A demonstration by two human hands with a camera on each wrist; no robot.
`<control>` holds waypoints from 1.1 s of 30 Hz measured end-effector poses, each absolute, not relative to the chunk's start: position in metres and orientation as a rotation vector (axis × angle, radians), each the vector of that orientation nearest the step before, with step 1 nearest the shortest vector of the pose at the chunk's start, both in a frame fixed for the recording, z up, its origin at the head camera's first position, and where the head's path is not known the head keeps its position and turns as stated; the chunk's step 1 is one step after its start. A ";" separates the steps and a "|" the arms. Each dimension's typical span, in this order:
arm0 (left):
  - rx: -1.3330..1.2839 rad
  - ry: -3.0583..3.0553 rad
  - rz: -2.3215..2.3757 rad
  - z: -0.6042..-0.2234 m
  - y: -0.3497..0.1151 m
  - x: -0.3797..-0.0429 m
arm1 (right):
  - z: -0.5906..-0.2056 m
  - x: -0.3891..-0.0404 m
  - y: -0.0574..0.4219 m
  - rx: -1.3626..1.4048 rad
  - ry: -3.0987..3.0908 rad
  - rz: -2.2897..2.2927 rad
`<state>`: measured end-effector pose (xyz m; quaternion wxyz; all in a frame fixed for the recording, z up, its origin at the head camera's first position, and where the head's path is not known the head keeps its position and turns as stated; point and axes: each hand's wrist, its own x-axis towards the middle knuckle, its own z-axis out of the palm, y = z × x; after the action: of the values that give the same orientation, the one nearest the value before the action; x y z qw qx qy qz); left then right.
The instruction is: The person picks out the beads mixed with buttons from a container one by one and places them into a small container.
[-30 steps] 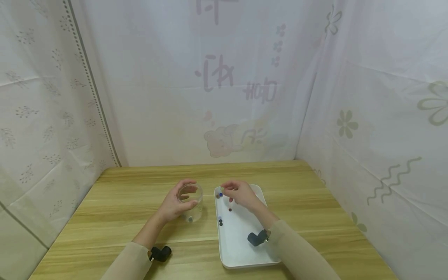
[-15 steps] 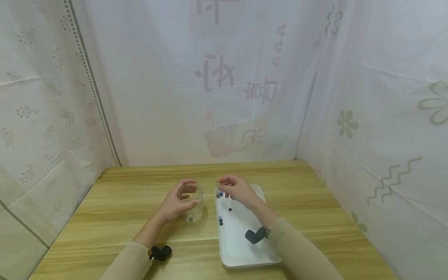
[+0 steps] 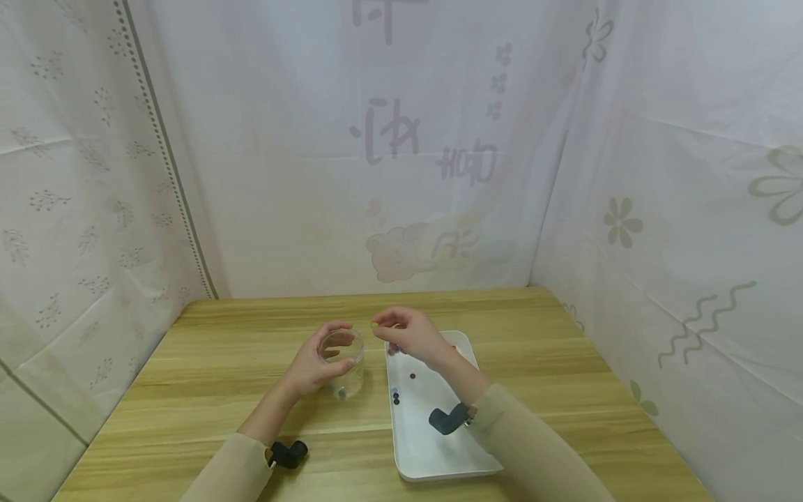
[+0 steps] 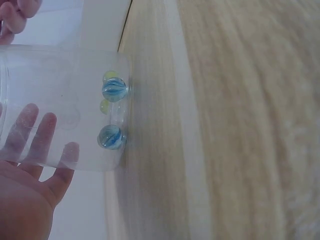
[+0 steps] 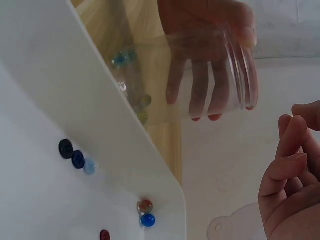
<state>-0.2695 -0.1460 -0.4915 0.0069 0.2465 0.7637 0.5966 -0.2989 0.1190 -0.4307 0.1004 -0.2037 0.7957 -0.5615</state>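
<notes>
My left hand (image 3: pixel 312 368) grips a clear plastic jar (image 3: pixel 353 382) around its side, with the jar standing upright on the table. In the left wrist view, blue-streaked marbles (image 4: pixel 114 89) and yellow-green marbles (image 4: pixel 104 106) lie at its bottom. My right hand (image 3: pixel 415 339) is raised just right of the jar's mouth, above the tray's far left corner. Thumb and fingers pinch a small yellow-green marble (image 3: pixel 374 325), which the fingertips hide in the right wrist view. Below, the white tray (image 3: pixel 433 439) holds a blue marble (image 5: pixel 148 220) and a brownish-orange marble (image 5: pixel 145 205) near its edge.
Along the tray's left side lie a black button (image 5: pixel 65 149), a dark blue button (image 5: pixel 78 159) and a light blue button (image 5: pixel 89 166). A dark red button (image 3: pixel 412 376) lies farther in. Patterned curtains (image 3: pixel 282 174) surround the wooden table (image 3: pixel 207 390).
My right hand has moved left and up from over the tray toward the jar, carrying the pinched marble. The left hand and jar have stayed in place.
</notes>
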 end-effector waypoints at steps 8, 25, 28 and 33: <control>0.771 2.387 1.861 -0.491 -0.146 -0.269 | -0.419 -0.293 0.105 -0.631 2.328 -1.652; 0.752 2.375 1.876 -0.492 -0.146 -0.269 | -0.416 -0.281 0.080 -0.761 2.350 -1.584; 0.748 2.387 1.866 -0.492 -0.146 -0.269 | -0.418 -0.280 0.076 -0.773 2.341 -1.587; 0.728 2.382 1.867 -0.492 -0.147 -0.269 | -0.420 -0.279 0.071 -0.795 2.337 -1.568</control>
<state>-0.2688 -0.1467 -0.4915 0.0142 0.2337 0.7652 0.5997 -0.2790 0.0708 -0.4205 0.1082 -0.2702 0.7945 -0.5330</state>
